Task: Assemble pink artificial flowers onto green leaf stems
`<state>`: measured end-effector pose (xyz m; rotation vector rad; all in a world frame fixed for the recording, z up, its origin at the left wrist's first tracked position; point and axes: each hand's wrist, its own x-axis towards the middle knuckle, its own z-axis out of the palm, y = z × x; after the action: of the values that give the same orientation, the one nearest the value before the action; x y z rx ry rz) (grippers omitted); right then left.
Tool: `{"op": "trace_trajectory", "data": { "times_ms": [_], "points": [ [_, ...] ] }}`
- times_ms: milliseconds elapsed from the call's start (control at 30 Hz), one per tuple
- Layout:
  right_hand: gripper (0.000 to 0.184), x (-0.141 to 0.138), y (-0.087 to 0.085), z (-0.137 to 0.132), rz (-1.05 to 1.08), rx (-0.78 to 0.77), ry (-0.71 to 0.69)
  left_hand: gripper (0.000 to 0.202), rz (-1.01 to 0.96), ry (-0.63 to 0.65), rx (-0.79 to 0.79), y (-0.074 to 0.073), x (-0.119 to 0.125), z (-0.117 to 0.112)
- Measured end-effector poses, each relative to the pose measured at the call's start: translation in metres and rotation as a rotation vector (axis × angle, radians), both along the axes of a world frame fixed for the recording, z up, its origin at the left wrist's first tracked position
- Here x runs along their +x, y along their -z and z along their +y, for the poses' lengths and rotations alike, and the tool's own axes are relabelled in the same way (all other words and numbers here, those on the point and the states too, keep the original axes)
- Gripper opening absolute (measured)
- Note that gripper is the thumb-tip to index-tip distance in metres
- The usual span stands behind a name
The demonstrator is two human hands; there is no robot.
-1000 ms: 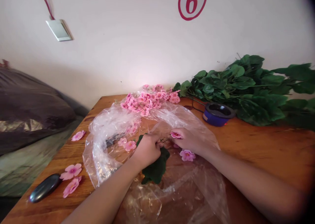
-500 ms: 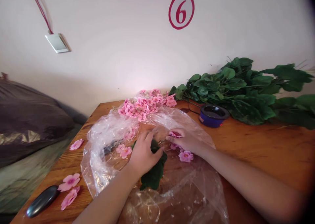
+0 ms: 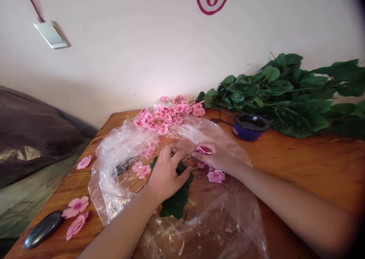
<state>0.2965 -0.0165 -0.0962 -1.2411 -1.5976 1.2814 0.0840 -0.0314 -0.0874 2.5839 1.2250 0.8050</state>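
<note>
Bearings: clock face centred on the leaf, 12 toward the wall.

Left hand (image 3: 169,172): fingers spread, thumb apart, over a broad dark-green artificial leaf (image 3: 176,204); the palm hides the contact, so cannot tell whether it presses. Right hand (image 3: 218,158), 2 o'clock: thumb and fingers pinched together on a thin-stemmed sprig of pink artificial blossoms (image 3: 216,176), one bloom hanging below the fingers. Leaf and sprig both over a crumpled clear plastic sheet (image 3: 225,217) on a brown wooden desk (image 3: 299,164).

Small pink blossom pair (image 3: 142,169): 10 o'clock, near the left hand. Heap of pink artificial flowers (image 3: 165,116): 12 o'clock, far edge of sheet. Round blue pot with black rim (image 3: 248,128): 2 o'clock; large bundle of green artificial leaves (image 3: 285,90) just beyond it. Glossy black oval object (image 3: 44,229): near 9 o'clock, just beside two loose pink flower heads (image 3: 76,207).
</note>
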Motion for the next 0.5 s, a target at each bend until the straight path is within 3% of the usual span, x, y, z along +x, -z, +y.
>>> {"op": "trace_trajectory", "data": {
  "times_ms": [500],
  "points": [
    [0.040,0.0001,-0.0017,-0.0014,0.030,-0.008,-0.005,0.038,-0.002,0.017,-0.033,0.0006,0.0004,0.0009]
  ]
}}
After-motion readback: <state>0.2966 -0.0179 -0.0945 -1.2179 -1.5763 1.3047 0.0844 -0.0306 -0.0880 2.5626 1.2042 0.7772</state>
